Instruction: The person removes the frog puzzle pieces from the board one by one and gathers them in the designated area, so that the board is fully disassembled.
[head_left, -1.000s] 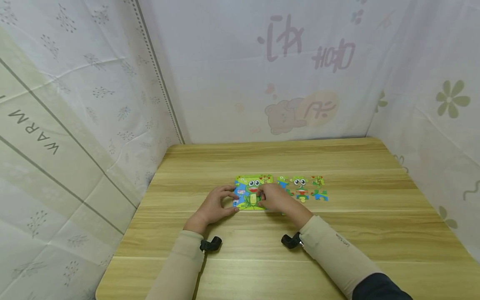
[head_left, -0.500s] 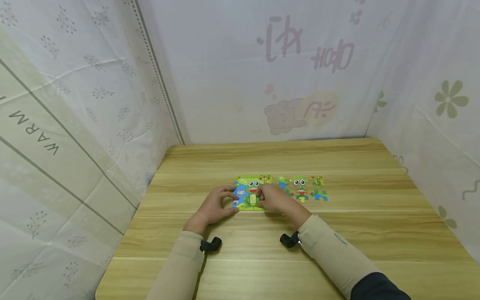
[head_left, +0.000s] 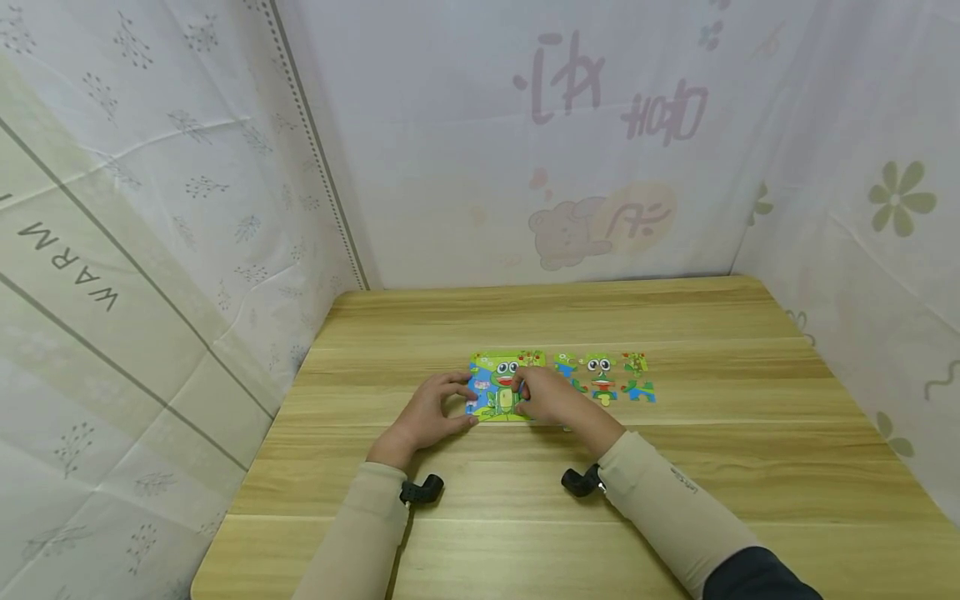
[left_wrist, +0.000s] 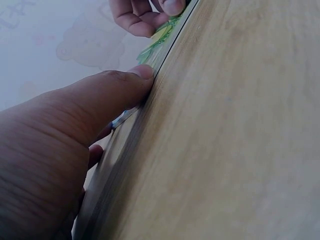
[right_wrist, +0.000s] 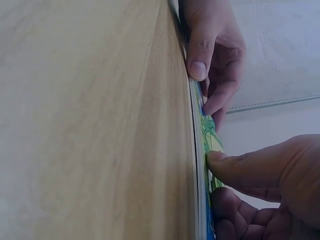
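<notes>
A frog jigsaw puzzle [head_left: 487, 359] lies flat near the middle of the table in the head view. My left hand [head_left: 429, 408] rests at its left side, thumb on the near corner and fingers spread over the left edge. Over the puzzle's right half, my right hand [head_left: 553, 395] pinches a green and yellow puzzle piece [right_wrist: 214, 135] between thumb and curled fingers. In both wrist views this piece stands tilted up from the puzzle's surface. The right hand hides the puzzle's right side. Left thumb [left_wrist: 142, 72] presses at the near edge in the left wrist view.
Several loose puzzle pieces [head_left: 600, 367] lie in rows right of the puzzle, some partly behind the right hand. The wooden table [head_left: 495, 517] meets printed cloth [head_left: 450, 167] at the back and sides. Each wrist wears a black camera mount [head_left: 423, 488].
The frog's belly and leg area now shows a pale raised edge, and a bit of blue shows at the right fingertips. Both hands keep nearly the same places.
</notes>
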